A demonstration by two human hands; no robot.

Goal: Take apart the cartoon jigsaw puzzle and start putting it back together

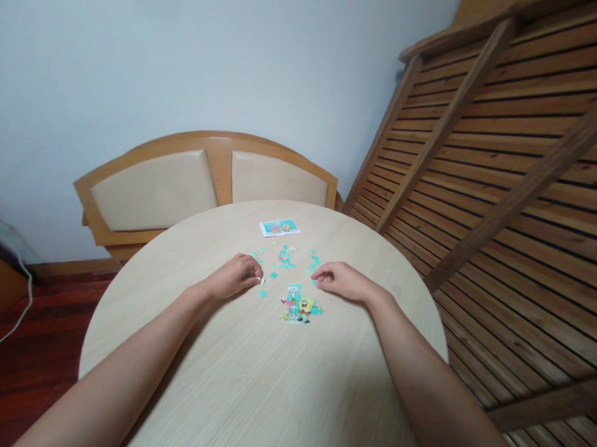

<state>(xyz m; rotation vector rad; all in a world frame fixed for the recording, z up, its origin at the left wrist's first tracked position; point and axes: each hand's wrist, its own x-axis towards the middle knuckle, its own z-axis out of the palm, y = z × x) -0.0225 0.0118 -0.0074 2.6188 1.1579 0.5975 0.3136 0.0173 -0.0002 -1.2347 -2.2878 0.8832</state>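
A partly joined jigsaw puzzle (294, 305) with cartoon figures on teal lies on the round table, between and slightly nearer than my hands. My left hand (238, 275) is left of it, its fingertips closed on a small pale puzzle piece (261, 281). To the right, my right hand (344, 280) has curled fingers with their tips at a teal piece (314, 283); whether they grip anything is too small to make out. Loose puzzle pieces (285, 257) lie scattered beyond and between the hands. One teal piece (263, 293) rests just below my left fingertips.
A picture sheet (279, 227) with cartoon figures lies toward the far edge of the round table (249, 394). Behind the table stands a padded wooden headboard (205, 178) against the wall. Wooden slats (506, 168) lean along the right side. A white cable (27, 289) hangs at left.
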